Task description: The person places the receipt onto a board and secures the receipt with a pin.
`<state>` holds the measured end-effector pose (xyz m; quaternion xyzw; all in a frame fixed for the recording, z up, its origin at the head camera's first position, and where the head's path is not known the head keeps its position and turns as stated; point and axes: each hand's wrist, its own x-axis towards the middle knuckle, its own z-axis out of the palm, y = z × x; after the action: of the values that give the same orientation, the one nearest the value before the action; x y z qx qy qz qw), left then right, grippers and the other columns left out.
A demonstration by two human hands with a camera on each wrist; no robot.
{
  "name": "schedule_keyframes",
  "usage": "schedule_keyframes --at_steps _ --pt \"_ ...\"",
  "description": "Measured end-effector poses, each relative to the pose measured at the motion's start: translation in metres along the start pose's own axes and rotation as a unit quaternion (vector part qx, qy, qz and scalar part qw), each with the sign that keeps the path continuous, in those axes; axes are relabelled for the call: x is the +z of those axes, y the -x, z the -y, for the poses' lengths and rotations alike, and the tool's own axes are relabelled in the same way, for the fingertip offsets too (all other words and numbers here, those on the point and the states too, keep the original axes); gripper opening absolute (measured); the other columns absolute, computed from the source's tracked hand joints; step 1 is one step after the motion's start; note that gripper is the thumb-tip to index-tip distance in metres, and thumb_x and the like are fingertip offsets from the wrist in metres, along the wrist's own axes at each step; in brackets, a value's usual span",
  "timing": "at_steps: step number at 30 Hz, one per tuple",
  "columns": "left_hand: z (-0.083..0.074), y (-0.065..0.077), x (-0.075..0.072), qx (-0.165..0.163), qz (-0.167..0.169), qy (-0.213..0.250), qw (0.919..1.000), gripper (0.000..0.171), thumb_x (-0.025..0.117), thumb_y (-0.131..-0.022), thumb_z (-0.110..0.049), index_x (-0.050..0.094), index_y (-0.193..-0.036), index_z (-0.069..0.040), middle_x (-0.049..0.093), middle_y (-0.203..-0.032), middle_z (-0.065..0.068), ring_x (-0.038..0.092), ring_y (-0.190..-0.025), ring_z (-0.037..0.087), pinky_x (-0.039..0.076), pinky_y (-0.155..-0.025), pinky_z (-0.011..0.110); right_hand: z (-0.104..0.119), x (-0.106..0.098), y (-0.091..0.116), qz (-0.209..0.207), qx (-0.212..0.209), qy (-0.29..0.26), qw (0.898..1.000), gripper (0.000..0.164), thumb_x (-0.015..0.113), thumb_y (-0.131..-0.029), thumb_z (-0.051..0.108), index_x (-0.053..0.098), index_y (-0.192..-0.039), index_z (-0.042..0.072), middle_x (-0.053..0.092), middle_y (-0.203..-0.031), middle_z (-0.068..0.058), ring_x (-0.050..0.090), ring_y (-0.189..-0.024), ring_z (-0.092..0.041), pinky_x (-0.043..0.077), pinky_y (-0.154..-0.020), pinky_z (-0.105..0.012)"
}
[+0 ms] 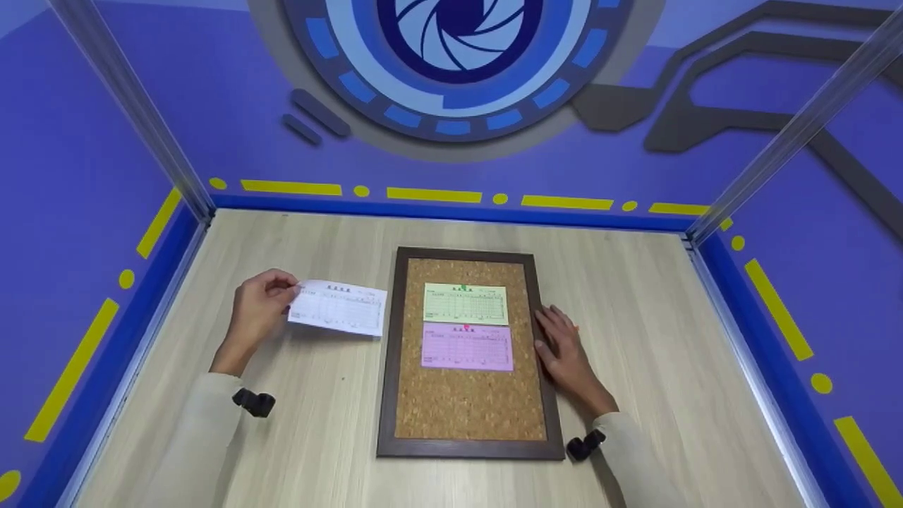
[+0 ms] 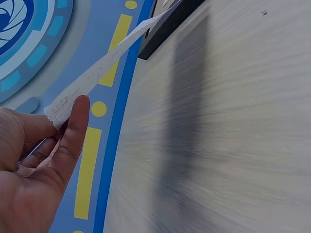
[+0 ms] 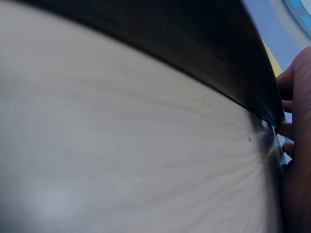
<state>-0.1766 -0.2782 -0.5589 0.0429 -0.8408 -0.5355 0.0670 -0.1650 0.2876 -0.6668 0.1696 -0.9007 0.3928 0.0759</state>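
Note:
My left hand (image 1: 262, 310) pinches a white printed slip (image 1: 337, 308) by its left end, above the table and left of a corkboard. In the left wrist view the slip (image 2: 92, 77) appears nearly edge-on, stretching away from my left hand (image 2: 43, 160). The dark-framed corkboard (image 1: 469, 409) bears a green slip (image 1: 465, 305) with a green pin (image 1: 463, 288) and, just below, a pink slip (image 1: 467, 349) with a red pin (image 1: 466, 327). My right hand (image 1: 570, 356) rests against the board's right edge. Beside its fingers shows a small orange spot, too small to identify.
The light wood-grain table (image 1: 317, 437) is bounded by blue-purple walls (image 1: 211, 106) at the back and both sides. Clear-looking posts (image 1: 790, 134) rise at its back corners. A black wrist camera (image 1: 254, 402) sits on each sleeve.

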Motion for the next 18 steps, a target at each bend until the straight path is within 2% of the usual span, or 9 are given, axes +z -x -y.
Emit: schedule_keyframes --at_steps 8,18 --pt "-0.0035 0.0043 0.0005 -0.018 -0.004 0.011 0.9998 0.013 0.069 -0.107 -0.002 0.073 -0.117 0.004 0.072 -0.109 0.02 0.066 -0.086 0.015 0.057 -0.069 0.019 -0.0019 0.0015 0.0004 -0.008 -0.006 0.008 1.0 0.055 0.066 -0.107 0.011 0.053 -0.158 -0.006 0.046 -0.168 -0.027 0.031 -0.16 -0.052 0.019 -0.126 -0.077" --pt "-0.0091 0.0061 0.002 -0.006 -0.001 0.037 0.9993 0.013 0.07 -0.106 -0.001 0.072 -0.117 0.006 0.072 -0.11 0.024 0.069 -0.086 0.014 0.06 -0.07 0.02 -0.0021 0.0008 -0.0001 -0.01 -0.015 0.002 1.0 0.055 0.065 -0.107 0.009 0.053 -0.158 -0.008 0.046 -0.167 -0.029 0.031 -0.16 -0.053 0.022 -0.126 -0.074"
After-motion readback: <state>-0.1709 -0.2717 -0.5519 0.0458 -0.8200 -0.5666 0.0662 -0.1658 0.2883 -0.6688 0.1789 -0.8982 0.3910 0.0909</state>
